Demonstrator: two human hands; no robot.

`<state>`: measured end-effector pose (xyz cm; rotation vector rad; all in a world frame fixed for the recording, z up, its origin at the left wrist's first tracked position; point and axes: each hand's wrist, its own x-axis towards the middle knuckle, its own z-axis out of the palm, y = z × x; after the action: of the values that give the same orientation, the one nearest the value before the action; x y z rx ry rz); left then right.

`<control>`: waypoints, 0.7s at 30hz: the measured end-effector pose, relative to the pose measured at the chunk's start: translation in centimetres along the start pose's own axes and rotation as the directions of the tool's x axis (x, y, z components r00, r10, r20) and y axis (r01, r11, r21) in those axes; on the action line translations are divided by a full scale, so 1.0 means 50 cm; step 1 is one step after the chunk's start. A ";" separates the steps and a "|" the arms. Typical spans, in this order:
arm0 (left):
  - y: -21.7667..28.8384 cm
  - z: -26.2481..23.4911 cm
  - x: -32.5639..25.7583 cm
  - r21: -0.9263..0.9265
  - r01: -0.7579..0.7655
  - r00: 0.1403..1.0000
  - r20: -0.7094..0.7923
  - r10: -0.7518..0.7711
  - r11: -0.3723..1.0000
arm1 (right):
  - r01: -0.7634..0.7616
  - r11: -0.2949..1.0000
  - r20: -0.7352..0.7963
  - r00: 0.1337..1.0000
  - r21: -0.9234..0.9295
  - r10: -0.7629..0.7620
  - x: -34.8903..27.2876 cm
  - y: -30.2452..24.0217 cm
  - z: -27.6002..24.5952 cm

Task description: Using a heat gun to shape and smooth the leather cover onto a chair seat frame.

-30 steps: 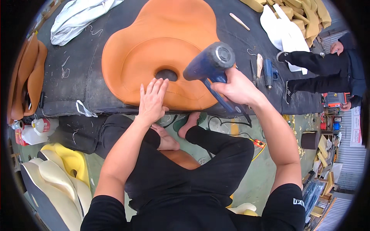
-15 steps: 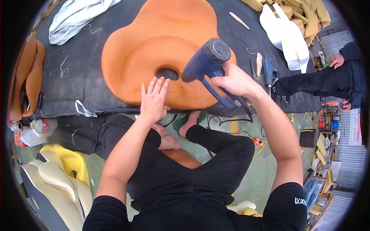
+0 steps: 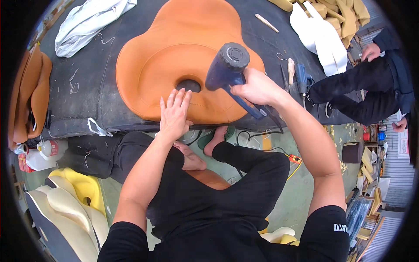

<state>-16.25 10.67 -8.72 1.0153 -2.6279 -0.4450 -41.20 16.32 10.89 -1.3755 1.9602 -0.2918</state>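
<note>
An orange leather-like seat cushion (image 3: 150, 61) with an oval hole lies on the dark-covered table in front of me. My left hand (image 3: 174, 114) rests flat with its fingers stretched out on the cushion's near edge, fingertips just below the hole. In my right hand (image 3: 258, 89) is a blue heat gun (image 3: 227, 65), gripped by its handle. The gun hangs over the right part of the cushion, its black vented back end turned up toward me. Its nozzle is hidden beneath the body.
White fabric (image 3: 89, 26) lies at the far left, orange covers (image 3: 32, 87) on the left edge. A second heat gun (image 3: 302, 78), a wooden-handled tool (image 3: 291, 70) and white cut pieces (image 3: 316, 35) lie at right. Another person (image 3: 371, 83) stands there. Foam pieces (image 3: 65, 209) are lower left.
The heat gun in my right hand has shifted slightly left and tilted. My left hand keeps its place on the cushion. The person at right has moved a little.
</note>
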 end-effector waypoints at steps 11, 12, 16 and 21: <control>0.002 0.000 0.002 0.011 0.013 1.000 0.017 -0.013 1.000 | 0.076 0.985 -0.146 0.988 0.153 -0.053 -0.011 0.025 0.011; 0.002 0.000 0.001 0.016 0.015 1.000 0.014 -0.015 1.000 | 0.048 0.978 -0.084 0.996 0.203 -0.031 -0.009 0.021 0.012; 0.006 -0.002 -0.001 0.012 0.024 0.999 0.025 -0.024 1.000 | 0.033 0.994 -0.070 0.997 0.103 -0.026 -0.004 0.027 0.007; 0.012 -0.001 0.002 -0.014 0.013 1.000 0.021 -0.013 1.000 | -0.036 0.991 -0.043 0.998 0.126 0.042 -0.072 0.058 -0.011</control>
<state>-16.68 11.00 -8.42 1.0291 -2.6342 -0.4783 -43.05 20.62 11.20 -1.2586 1.9689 -0.4240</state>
